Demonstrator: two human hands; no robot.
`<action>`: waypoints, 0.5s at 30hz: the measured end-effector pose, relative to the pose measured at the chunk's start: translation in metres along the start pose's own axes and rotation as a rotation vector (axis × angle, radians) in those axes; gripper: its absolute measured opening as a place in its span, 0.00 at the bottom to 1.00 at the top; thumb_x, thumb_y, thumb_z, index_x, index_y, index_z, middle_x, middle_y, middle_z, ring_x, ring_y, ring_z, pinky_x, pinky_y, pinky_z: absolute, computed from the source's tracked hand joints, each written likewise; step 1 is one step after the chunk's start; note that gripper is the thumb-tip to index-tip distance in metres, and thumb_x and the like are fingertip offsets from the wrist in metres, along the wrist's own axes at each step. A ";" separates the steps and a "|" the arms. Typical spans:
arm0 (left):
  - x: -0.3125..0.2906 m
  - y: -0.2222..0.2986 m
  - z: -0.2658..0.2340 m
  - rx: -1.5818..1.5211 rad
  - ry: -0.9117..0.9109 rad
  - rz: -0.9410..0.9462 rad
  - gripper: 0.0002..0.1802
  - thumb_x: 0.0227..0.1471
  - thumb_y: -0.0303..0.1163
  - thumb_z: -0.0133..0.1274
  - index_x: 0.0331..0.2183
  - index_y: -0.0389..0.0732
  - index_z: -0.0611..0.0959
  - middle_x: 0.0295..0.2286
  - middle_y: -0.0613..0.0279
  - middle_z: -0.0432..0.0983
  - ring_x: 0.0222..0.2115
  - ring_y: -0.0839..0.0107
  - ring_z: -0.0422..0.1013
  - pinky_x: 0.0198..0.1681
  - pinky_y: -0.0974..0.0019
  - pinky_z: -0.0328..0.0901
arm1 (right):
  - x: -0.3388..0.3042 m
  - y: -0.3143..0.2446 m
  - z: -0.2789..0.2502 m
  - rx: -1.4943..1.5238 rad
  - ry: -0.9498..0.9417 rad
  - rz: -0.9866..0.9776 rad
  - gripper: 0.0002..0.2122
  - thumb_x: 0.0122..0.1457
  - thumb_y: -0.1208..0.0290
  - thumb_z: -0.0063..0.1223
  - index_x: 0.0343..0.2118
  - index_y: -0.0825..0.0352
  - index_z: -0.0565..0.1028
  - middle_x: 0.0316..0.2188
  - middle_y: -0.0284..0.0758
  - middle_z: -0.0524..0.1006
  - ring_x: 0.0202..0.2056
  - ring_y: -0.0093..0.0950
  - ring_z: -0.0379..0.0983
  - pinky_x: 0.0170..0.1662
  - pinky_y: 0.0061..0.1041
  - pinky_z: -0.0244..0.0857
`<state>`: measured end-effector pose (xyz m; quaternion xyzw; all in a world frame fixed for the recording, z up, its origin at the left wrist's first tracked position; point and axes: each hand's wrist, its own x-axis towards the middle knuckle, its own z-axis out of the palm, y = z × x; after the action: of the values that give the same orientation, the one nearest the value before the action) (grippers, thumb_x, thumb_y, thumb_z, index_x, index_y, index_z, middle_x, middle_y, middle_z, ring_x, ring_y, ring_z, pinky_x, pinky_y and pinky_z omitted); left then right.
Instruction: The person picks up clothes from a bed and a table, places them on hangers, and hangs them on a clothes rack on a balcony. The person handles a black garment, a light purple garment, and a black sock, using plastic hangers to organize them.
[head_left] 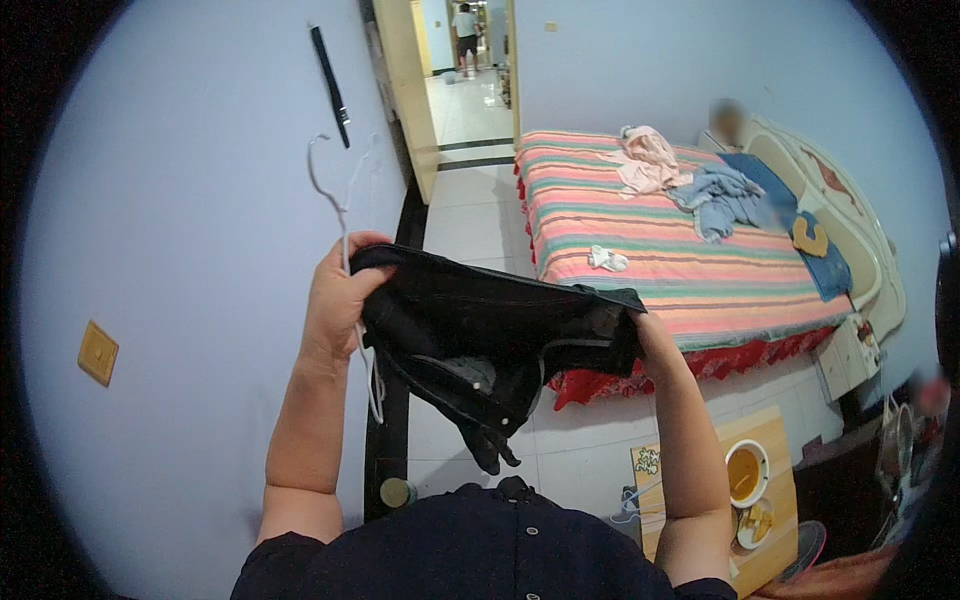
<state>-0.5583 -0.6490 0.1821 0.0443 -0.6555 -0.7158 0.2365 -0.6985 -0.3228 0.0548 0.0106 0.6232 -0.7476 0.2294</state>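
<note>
A black garment [455,315], possibly trousers, is stretched between my hands with its wide waist-like opening turned up toward me. Two pale buttons and a dark, strap-like end show on its lower part. My left hand [343,295] is closed on one end, its thumb over the edge. A white wire hanger [340,200] runs along that hand and dangles below it; whether my fingers also grip it is hidden. At the other end, my right hand [652,335] holds the garment, its fingers mostly covered by the cloth.
Right of me stands a bed [590,210] with a striped cover and scattered clothes. A small wooden table [780,460] carries bowls of food. The wall [200,200] rises close on my left. A round container [397,492] sits on the floor. Beyond the doorway, a person [466,30] stands.
</note>
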 end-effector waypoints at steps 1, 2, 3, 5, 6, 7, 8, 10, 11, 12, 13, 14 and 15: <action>0.003 -0.001 0.002 -0.022 -0.007 -0.008 0.16 0.39 0.14 0.48 0.35 0.36 0.73 0.27 0.62 0.72 0.27 0.75 0.70 0.32 0.74 0.67 | -0.008 -0.007 -0.001 0.029 -0.033 0.004 0.18 0.54 0.59 0.43 0.42 0.68 0.69 0.36 0.36 0.73 0.36 0.29 0.70 0.39 0.26 0.64; 0.005 -0.002 0.002 -0.047 -0.009 -0.016 0.16 0.39 0.14 0.48 0.35 0.36 0.73 0.27 0.62 0.72 0.28 0.75 0.70 0.32 0.74 0.67 | -0.016 -0.015 -0.002 0.053 -0.068 0.009 0.16 0.54 0.63 0.43 0.42 0.68 0.68 0.37 0.37 0.72 0.37 0.29 0.70 0.41 0.28 0.64; 0.007 -0.003 0.004 -0.071 -0.010 -0.024 0.17 0.39 0.14 0.47 0.36 0.36 0.72 0.28 0.62 0.72 0.28 0.74 0.70 0.33 0.74 0.67 | -0.022 -0.019 -0.004 0.078 -0.105 0.013 0.15 0.55 0.66 0.42 0.42 0.68 0.68 0.37 0.37 0.72 0.38 0.30 0.70 0.42 0.29 0.64; 0.007 -0.001 0.010 -0.043 -0.041 -0.036 0.17 0.38 0.15 0.47 0.36 0.36 0.72 0.28 0.62 0.72 0.28 0.74 0.69 0.33 0.73 0.66 | -0.028 -0.018 -0.020 0.204 -0.158 -0.069 0.13 0.54 0.73 0.41 0.43 0.69 0.67 0.37 0.37 0.72 0.39 0.29 0.70 0.43 0.31 0.65; 0.007 0.001 0.013 -0.031 -0.054 -0.041 0.17 0.38 0.15 0.47 0.36 0.36 0.72 0.28 0.62 0.72 0.29 0.74 0.69 0.34 0.73 0.66 | -0.029 -0.017 -0.028 0.264 -0.185 -0.112 0.13 0.54 0.76 0.40 0.43 0.69 0.67 0.37 0.37 0.72 0.39 0.29 0.70 0.43 0.31 0.65; 0.006 0.003 0.015 0.010 -0.081 -0.046 0.18 0.38 0.16 0.48 0.36 0.36 0.72 0.26 0.64 0.71 0.28 0.76 0.68 0.33 0.74 0.65 | -0.028 -0.012 -0.035 0.312 -0.181 -0.145 0.14 0.51 0.81 0.41 0.43 0.69 0.67 0.37 0.36 0.73 0.41 0.28 0.69 0.41 0.31 0.67; 0.006 0.005 0.019 0.048 -0.113 -0.051 0.18 0.37 0.16 0.48 0.37 0.36 0.72 0.25 0.65 0.70 0.27 0.77 0.67 0.33 0.75 0.64 | -0.029 -0.008 -0.037 0.329 -0.127 -0.133 0.15 0.50 0.82 0.42 0.43 0.69 0.67 0.37 0.36 0.73 0.41 0.27 0.69 0.40 0.31 0.68; 0.009 0.003 0.021 0.158 -0.207 -0.041 0.20 0.35 0.18 0.49 0.38 0.36 0.72 0.23 0.69 0.67 0.26 0.80 0.65 0.31 0.77 0.61 | -0.033 0.001 -0.035 0.365 -0.017 -0.110 0.15 0.49 0.83 0.44 0.43 0.69 0.68 0.37 0.36 0.72 0.40 0.27 0.69 0.39 0.29 0.69; 0.011 0.001 0.019 0.231 -0.268 -0.026 0.21 0.35 0.19 0.50 0.38 0.36 0.72 0.22 0.70 0.65 0.25 0.81 0.63 0.30 0.78 0.59 | -0.035 0.003 -0.034 0.316 0.019 -0.128 0.15 0.49 0.83 0.45 0.41 0.69 0.69 0.36 0.35 0.73 0.36 0.26 0.71 0.37 0.27 0.69; 0.014 -0.002 0.017 0.303 -0.332 -0.010 0.22 0.34 0.20 0.51 0.39 0.35 0.72 0.21 0.72 0.63 0.24 0.83 0.61 0.29 0.79 0.57 | -0.036 0.005 -0.030 0.372 0.051 -0.165 0.14 0.49 0.83 0.45 0.41 0.69 0.70 0.35 0.35 0.73 0.35 0.26 0.72 0.37 0.26 0.69; 0.016 -0.005 0.016 0.378 -0.379 0.010 0.26 0.32 0.21 0.52 0.40 0.35 0.72 0.20 0.74 0.60 0.22 0.84 0.58 0.27 0.79 0.53 | -0.037 0.006 -0.023 0.428 0.085 -0.203 0.14 0.49 0.83 0.45 0.40 0.69 0.70 0.35 0.35 0.74 0.34 0.26 0.72 0.37 0.25 0.69; 0.017 -0.006 0.010 0.387 -0.445 -0.012 0.30 0.31 0.21 0.53 0.44 0.34 0.70 0.20 0.74 0.59 0.22 0.84 0.58 0.26 0.78 0.53 | -0.039 0.006 -0.017 0.485 0.123 -0.245 0.13 0.49 0.83 0.45 0.40 0.69 0.71 0.34 0.35 0.74 0.33 0.25 0.72 0.36 0.25 0.70; 0.018 -0.009 0.004 0.364 -0.523 -0.024 0.34 0.30 0.21 0.54 0.46 0.33 0.68 0.19 0.75 0.59 0.22 0.84 0.58 0.27 0.79 0.52 | -0.041 0.006 -0.010 0.499 0.189 -0.292 0.13 0.50 0.83 0.45 0.40 0.68 0.71 0.34 0.35 0.74 0.33 0.26 0.72 0.37 0.25 0.69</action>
<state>-0.5787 -0.6519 0.1784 -0.0920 -0.8110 -0.5764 0.0396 -0.6627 -0.3005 0.0594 0.0468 0.4338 -0.8983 0.0508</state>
